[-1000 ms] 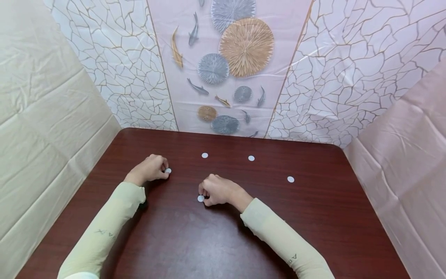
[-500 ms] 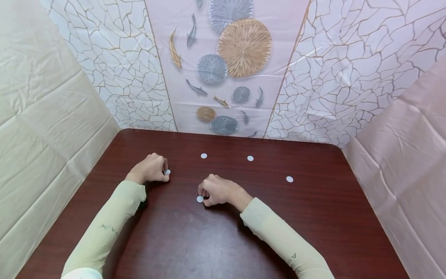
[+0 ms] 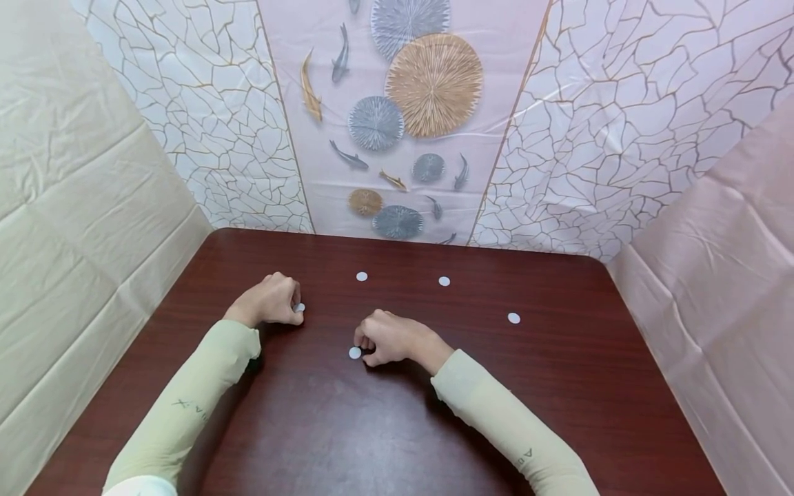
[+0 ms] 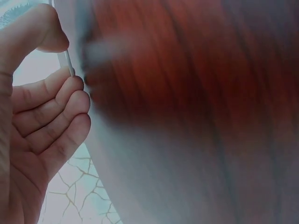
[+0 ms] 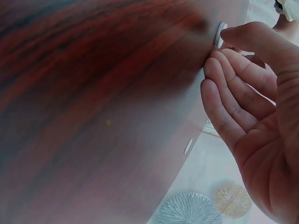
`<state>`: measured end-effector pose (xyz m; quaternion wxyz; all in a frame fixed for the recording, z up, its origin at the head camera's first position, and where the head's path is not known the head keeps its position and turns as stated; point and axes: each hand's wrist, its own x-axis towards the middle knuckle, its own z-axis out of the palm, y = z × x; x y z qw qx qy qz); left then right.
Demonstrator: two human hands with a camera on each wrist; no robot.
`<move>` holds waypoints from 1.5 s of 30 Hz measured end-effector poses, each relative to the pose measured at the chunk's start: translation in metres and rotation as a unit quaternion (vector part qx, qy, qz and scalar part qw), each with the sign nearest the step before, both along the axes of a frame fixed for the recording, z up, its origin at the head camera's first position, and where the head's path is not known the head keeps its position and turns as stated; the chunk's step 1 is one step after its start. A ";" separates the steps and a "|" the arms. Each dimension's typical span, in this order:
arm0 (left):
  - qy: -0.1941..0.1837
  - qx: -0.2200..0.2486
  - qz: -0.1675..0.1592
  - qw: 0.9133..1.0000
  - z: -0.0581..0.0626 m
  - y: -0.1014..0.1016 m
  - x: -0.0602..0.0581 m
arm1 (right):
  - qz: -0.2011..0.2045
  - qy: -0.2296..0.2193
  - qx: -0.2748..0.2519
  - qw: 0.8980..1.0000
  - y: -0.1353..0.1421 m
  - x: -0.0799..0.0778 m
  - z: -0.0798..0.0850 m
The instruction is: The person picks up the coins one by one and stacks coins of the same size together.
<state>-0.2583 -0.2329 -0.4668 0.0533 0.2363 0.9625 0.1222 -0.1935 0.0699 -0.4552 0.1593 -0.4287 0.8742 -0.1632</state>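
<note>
A small white disc (image 3: 300,307) is pinched between thumb and fingers of my left hand (image 3: 268,301), at the left of the brown table (image 3: 347,427). The hand covers part of it from above. In the left wrist view the disc (image 4: 69,63) shows edge-on between thumb and index fingertip. My right hand (image 3: 395,338) rests near the table's middle, thumb and fingers bent with a gap between them. A second white disc (image 3: 355,353) lies just off those fingertips. The right wrist view has this disc (image 5: 219,35) edge-on beside the thumb tip.
Three more white discs lie on the tabletop: one at back centre (image 3: 362,276), another to its right (image 3: 444,281) and a third disc (image 3: 513,317) farther right. Patterned cloth (image 3: 397,124) hangs behind the table, with plain cloth walls at both sides.
The view has shifted slightly left. My left hand has moved a little right with its disc, which is now more covered. My right hand has eased slightly away from its disc, which stays put.
</note>
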 end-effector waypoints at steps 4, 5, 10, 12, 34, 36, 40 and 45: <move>0.006 0.006 0.001 1.000 0.001 0.005 0.002 | 0.002 -0.001 0.007 1.000 0.005 0.001 0.003; 0.009 0.008 0.000 1.000 0.002 0.006 0.003 | 0.000 -0.001 0.009 1.000 0.006 0.001 0.003; 0.022 0.010 -0.013 1.000 0.006 0.014 0.006 | -0.011 -0.005 0.018 1.000 0.016 0.002 0.006; 0.018 0.010 -0.017 1.000 0.007 0.018 0.007 | -0.018 -0.010 0.020 1.000 0.022 0.003 0.008; 0.025 0.002 -0.072 0.997 0.007 0.033 0.041 | -0.073 0.002 0.012 0.997 0.093 0.011 0.023; 0.028 0.005 -0.079 0.996 0.006 0.032 0.046 | -0.080 0.004 0.011 0.997 0.101 0.011 0.027; 0.043 0.011 -0.093 0.995 0.003 0.028 0.057 | -0.096 0.008 0.012 0.995 0.116 0.011 0.033; 0.052 0.027 -0.112 0.992 -0.001 0.024 0.069 | -0.117 0.014 0.016 0.993 0.139 0.009 0.038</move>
